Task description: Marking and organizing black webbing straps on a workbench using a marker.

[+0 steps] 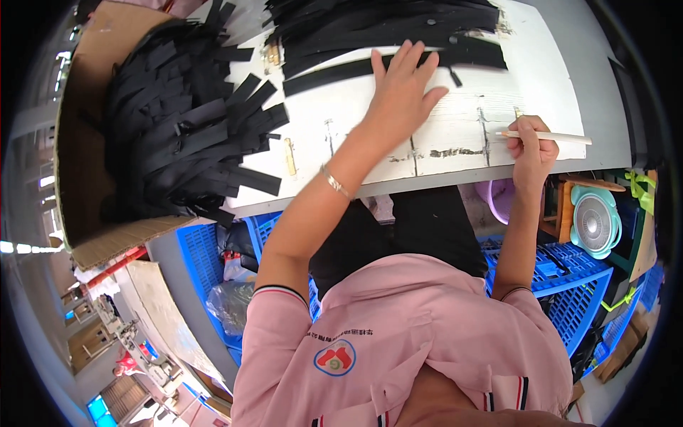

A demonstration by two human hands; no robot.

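Observation:
My left hand point(400, 89) lies palm down with fingers spread. Its fingertips touch a long black fabric strip point(331, 75) on a white board point(455, 110). Just beyond it, more black strips point(384, 28) lie side by side in a layer. A short dark piece point(455, 75) sticks out near the strip, to the right of my fingers. At the board's near right, my right hand point(532, 155) is closed around a white pencil point(565, 137), its tip pointing left. Dark marks and lines run across the board below both hands.
On the left, a cardboard box point(84, 135) overflows with cut black strips point(178, 135), some reaching over the board. Blue plastic crates point(569, 267) stand below the table at right, with a teal round fan point(596, 222) and a purple bucket point(498, 199) nearby.

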